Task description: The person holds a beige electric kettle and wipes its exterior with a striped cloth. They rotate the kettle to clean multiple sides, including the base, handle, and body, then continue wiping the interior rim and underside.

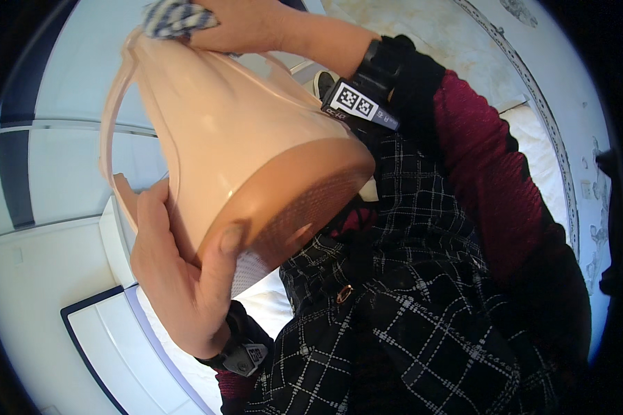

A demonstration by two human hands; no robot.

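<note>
A peach plastic vessel, apparently a jug with a long side handle, is tilted before me, its brown, textured base turned towards my body. My left hand holds it near the base, thumb on the brown part and fingers around the side by the handle's lower end. At the narrower, far end my right hand grips a blue-and-white checked cloth against the vessel's edge. Some of the right fingers are hidden behind the cloth and hand.
Pale panels with dark bands stand at the left. A white panel with a dark edge lies at the lower left. White bedding-like fabric shows beneath the vessel. A dark shoe is on the marbled floor.
</note>
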